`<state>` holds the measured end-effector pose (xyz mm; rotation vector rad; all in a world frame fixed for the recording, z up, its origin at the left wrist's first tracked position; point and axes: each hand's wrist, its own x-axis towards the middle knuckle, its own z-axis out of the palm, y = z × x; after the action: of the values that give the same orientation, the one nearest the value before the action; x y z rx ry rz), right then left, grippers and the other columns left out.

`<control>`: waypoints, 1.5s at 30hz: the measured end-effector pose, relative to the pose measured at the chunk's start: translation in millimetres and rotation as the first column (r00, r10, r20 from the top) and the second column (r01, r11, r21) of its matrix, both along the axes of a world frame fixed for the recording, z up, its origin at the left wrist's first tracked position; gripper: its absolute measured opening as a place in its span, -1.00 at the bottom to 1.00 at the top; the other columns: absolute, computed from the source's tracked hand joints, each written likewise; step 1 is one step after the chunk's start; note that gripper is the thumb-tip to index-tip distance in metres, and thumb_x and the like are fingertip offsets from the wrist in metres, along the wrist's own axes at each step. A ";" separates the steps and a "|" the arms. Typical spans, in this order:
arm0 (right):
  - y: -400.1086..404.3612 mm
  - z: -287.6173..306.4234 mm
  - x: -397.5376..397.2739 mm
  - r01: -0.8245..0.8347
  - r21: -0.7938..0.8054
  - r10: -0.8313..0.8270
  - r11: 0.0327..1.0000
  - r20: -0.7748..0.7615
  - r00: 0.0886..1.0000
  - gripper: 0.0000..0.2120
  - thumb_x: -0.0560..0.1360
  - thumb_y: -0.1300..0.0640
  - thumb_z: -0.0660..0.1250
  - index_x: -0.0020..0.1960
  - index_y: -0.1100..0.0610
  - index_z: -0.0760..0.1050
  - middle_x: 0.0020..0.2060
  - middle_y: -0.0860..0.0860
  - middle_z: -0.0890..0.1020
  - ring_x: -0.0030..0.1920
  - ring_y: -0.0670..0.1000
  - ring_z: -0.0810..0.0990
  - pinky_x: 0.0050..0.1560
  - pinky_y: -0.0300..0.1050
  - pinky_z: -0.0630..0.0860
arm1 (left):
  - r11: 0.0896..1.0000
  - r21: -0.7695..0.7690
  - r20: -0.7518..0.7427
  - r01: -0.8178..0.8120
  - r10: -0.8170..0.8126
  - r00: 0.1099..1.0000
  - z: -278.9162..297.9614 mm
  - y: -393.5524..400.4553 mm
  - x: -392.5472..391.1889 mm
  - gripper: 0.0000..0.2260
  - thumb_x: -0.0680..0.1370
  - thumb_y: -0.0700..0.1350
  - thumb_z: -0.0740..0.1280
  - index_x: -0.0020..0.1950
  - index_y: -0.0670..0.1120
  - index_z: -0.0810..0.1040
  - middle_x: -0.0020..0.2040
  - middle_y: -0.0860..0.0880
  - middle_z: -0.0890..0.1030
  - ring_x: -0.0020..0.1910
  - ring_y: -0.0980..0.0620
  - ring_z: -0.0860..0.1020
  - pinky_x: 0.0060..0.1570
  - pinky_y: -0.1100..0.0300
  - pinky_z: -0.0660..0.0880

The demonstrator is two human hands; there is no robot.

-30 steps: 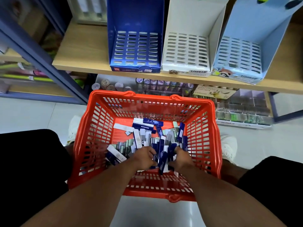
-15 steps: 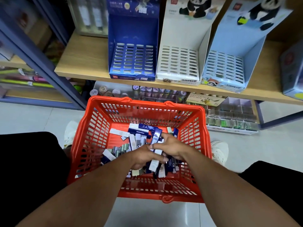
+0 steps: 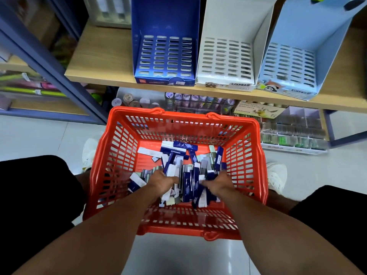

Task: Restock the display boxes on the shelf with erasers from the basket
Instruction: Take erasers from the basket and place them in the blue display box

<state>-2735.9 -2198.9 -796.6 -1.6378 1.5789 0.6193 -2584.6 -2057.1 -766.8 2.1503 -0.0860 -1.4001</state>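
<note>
We had both hands down in the basket (image 3: 111, 155), among the erasers (image 3: 188, 175) heaped on its floor. The left hand (image 3: 161, 181) lay on the pile with its fingers curled into the sticks; the right hand (image 3: 216, 184) was curled likewise, probably closing on a few blue-sleeved ones, though blur hid the fingertips.

We judged the erasers light, stiff little bars in slick paper sleeves, apt to slide off one another, so best gathered as a bundle squeezed across their long sides rather than pinched at the ends.

Half a second before, our hands had met over one bunch near the middle; now they were apart, each working its own side, and the view had tipped down.

Beyond, on the shelf (image 3: 99, 62), the blue box (image 3: 164, 56), white box (image 3: 226, 56) and pale box (image 3: 292, 64) stood with every slot unfilled.
</note>
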 end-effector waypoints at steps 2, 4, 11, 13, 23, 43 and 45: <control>9.3 -4.4 -2.2 -0.051 0.080 0.053 0.995 -0.029 0.998 0.15 0.32 -0.33 0.51 0.62 0.14 -0.03 0.58 0.19 0.10 0.47 0.26 0.33 0.33 0.09 0.46 | 1.000 0.030 0.018 0.001 -0.001 1.000 -2.4 6.9 3.3 -0.80 0.49 -0.09 0.49 -0.12 -0.19 0.55 -0.41 -0.01 0.52 -0.45 0.02 0.46 -0.42 0.21 0.41; 11.9 -5.4 0.6 -0.105 0.113 0.108 0.988 -0.021 0.994 0.27 0.27 -0.31 0.56 0.63 0.09 -0.18 0.60 0.18 -0.13 0.56 0.28 0.12 0.43 0.14 0.32 | 1.000 0.024 -0.005 -0.004 0.004 1.000 -2.7 8.1 3.4 -0.83 0.51 -0.15 0.44 -0.12 -0.27 0.61 -0.39 -0.06 0.64 -0.44 -0.03 0.59 -0.32 0.12 0.61; 26.7 -18.4 -4.6 -0.203 0.030 0.200 0.979 0.082 0.976 0.05 0.34 0.01 0.61 0.57 0.04 -0.03 0.52 0.13 0.17 0.44 0.24 0.34 0.34 0.11 0.46 | 0.996 -0.003 -0.098 -0.086 0.085 0.991 -12.7 5.3 3.9 -0.51 0.49 -0.27 0.47 0.36 -0.37 0.44 -0.22 -0.24 0.70 -0.38 -0.14 0.65 -0.22 -0.09 0.67; 35.8 -21.8 -5.4 -0.235 0.028 0.231 0.972 0.098 0.968 -0.02 0.34 0.10 0.59 0.54 0.03 0.02 0.47 0.12 0.27 0.40 0.23 0.38 0.31 0.10 0.48 | 0.996 0.003 -0.097 -0.092 0.092 0.991 -10.2 4.5 3.1 -0.60 0.49 -0.28 0.47 0.28 -0.37 0.49 -0.23 -0.24 0.68 -0.42 -0.09 0.62 -0.36 0.07 0.61; 28.9 -22.9 -8.0 0.049 0.060 -0.060 0.997 0.184 0.981 -0.22 0.47 0.17 0.48 0.56 0.02 0.15 0.28 0.09 0.49 -0.04 0.08 0.63 -0.23 -0.16 0.56 | 1.000 -0.008 -0.056 -0.009 0.008 0.998 7.8 -4.4 -4.0 -0.67 0.53 -0.33 0.42 -0.19 0.00 0.34 -0.19 -0.18 0.58 -0.38 -0.05 0.49 -0.44 0.20 0.47; 4.9 55.1 37.5 -0.076 0.121 0.012 0.990 0.460 0.888 -0.23 0.50 -0.04 0.44 0.58 0.17 0.18 0.11 0.08 0.64 -0.11 -0.06 0.61 -0.15 -0.22 0.54 | 0.972 -0.180 -0.144 -0.149 0.123 0.982 40.3 -26.9 -1.5 -0.18 0.49 0.22 0.44 0.55 -0.23 0.23 0.39 -0.06 0.39 0.32 -0.09 0.40 0.29 0.02 0.36; 0.0 77.3 50.1 -0.193 0.122 0.111 0.974 0.485 0.867 -0.19 0.51 -0.02 0.42 0.61 0.15 0.09 0.38 0.17 0.50 0.27 0.17 0.56 0.23 0.07 0.55 | 0.960 -0.205 -0.224 -0.191 0.144 0.964 54.6 -35.4 5.3 -0.25 0.51 0.21 0.41 0.51 -0.24 0.30 0.35 -0.10 0.42 0.29 -0.11 0.41 0.29 -0.04 0.34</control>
<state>-2685.8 -2199.0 -719.2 -1.6409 1.0192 0.3735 -2579.3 -2092.5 -712.2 1.7748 0.0174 -1.4324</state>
